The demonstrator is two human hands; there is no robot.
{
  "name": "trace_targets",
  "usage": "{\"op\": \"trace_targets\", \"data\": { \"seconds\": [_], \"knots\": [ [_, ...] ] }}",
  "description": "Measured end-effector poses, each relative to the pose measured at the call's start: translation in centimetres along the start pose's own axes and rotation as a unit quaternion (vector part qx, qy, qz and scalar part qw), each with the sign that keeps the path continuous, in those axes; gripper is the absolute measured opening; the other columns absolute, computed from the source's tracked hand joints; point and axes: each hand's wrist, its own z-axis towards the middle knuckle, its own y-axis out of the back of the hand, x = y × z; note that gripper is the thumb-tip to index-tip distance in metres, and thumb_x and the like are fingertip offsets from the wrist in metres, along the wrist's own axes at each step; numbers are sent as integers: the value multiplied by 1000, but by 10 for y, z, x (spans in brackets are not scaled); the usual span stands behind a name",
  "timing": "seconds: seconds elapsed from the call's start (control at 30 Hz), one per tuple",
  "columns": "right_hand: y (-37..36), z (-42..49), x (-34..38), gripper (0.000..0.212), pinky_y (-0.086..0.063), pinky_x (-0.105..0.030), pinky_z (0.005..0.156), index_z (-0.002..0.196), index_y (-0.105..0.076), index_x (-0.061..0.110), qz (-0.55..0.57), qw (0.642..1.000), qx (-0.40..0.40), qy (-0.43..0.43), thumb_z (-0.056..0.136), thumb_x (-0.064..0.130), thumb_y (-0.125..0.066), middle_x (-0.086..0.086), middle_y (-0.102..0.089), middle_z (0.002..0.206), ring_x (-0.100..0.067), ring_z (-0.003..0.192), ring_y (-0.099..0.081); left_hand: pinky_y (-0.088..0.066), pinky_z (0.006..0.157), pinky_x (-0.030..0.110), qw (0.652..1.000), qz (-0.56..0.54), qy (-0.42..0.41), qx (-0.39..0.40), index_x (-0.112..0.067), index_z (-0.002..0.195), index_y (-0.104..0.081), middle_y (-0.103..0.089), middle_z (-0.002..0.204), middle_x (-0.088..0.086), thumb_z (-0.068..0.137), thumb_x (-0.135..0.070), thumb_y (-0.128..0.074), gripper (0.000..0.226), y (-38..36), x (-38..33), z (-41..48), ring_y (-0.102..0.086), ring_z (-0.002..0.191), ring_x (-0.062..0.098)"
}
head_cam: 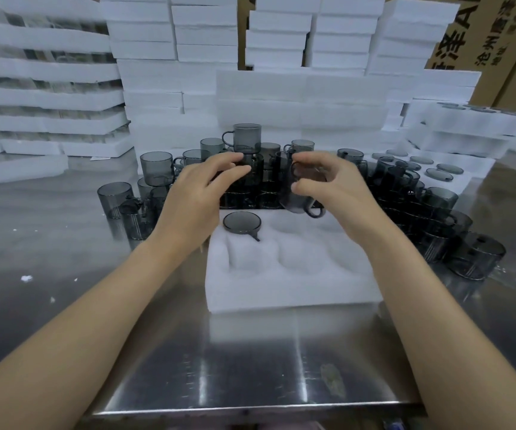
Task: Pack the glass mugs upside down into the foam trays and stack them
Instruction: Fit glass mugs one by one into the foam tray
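Near strip of steel surface (250, 367) between the front edge and the foam tray (294, 287): open, reachable from front. Tray has one pocket filled, back-left, by an inverted mug (241, 222) (handle points toward the near side); the other visible pockets are open from above. Behind the tray, a dense bank of grey mugs (250, 181), some stacked two high, blocks a straight reach. More mugs crowd the right flank (455, 240) and the left (126, 206). Foam stacks (300, 100) wall off the back. Far left of the surface is bare apart from foam crumbs (26, 278).
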Motion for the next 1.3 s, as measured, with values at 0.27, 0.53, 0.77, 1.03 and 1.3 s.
{"op": "trace_targets", "data": {
  "seconds": [0.27,0.53,0.77,1.03,1.3],
  "knots": [
    [-8,-8,-2,46,-48,-23,95,123,-62,26,-93,990,106,8,79,17,-75,11,-64,117,0,109,-60,-31,102,41,984,49,166,-38,-8,121,-62,-53,135,10,73,17,-48,56,0,18,-4,-52,117,32],
    [-11,-11,-6,40,-46,-8,69,123,-61,29,-206,964,169,-6,84,18,-66,11,-61,114,15,84,-55,-24,110,50,947,130,294,-29,-3,134,-49,-39,145,17,88,-8,-52,46,4,56,-16,-30,136,35],
    [-13,-16,-14,70,13,-41,117,149,-3,46,-448,845,292,-28,87,71,-25,23,5,157,-12,147,12,-16,113,52,926,153,341,47,-7,144,-37,-23,156,18,97,-20,-48,51,3,69,-23,-17,143,38],
    [-15,-19,-11,90,14,-40,116,150,-1,45,-451,843,291,-40,69,82,-11,25,5,157,-9,146,13,-27,107,53,933,172,301,94,-5,143,-40,-35,152,12,97,-16,-47,48,2,74,-22,-27,139,34],
    [-15,-19,-13,87,13,-42,118,150,-5,45,-446,848,283,-37,72,83,-12,23,1,158,-9,147,9,-37,92,53,941,185,276,64,4,132,-48,-48,127,27,87,6,-52,46,-1,73,-23,-40,116,45]
  ]
}}
